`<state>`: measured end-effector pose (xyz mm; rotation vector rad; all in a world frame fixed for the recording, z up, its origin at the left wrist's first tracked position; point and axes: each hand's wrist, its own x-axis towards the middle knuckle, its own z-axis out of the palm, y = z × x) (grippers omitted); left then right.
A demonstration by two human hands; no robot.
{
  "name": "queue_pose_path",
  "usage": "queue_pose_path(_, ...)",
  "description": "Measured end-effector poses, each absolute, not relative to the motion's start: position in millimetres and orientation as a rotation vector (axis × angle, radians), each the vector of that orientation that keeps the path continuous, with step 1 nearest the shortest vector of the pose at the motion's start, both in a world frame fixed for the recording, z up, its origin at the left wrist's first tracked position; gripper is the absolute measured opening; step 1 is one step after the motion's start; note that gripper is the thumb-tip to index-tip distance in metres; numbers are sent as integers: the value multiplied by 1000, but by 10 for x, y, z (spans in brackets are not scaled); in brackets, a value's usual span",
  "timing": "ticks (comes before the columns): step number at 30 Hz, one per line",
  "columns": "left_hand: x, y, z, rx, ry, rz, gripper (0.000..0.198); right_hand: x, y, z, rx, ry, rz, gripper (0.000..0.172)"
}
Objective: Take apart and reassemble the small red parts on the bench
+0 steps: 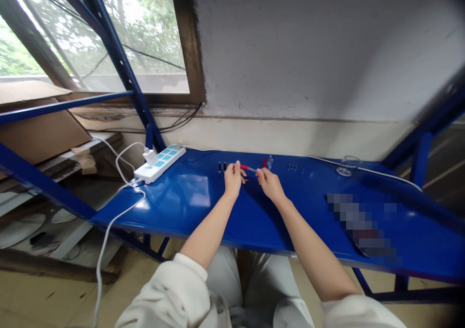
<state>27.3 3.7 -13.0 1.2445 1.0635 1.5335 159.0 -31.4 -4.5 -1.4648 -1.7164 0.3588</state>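
"What's on the blue table right now?"

"Small black pieces stand beside my left hand; it and my right hand pinch a thin red-tipped rod between them, fingers narrow around it."

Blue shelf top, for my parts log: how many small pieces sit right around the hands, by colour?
Black pieces: 2
Red pieces: 2
Clear piece: 1
Total: 5
Dark bits farther right are too small to count.

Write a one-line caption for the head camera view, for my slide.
Left hand and right hand hold a thin red-ended rod above a blue metal bench.
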Motion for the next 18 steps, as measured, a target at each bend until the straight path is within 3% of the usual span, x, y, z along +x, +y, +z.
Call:
queue_pose_path(7,275,25,-103,1285,1023,1494,38,1585,-228,-116,-1294,-1523,506,36)
queue_pose_path(18,305,-37,-93,1478,927,1375,37,1539,-208,-206,-1209,-1673,634,22)
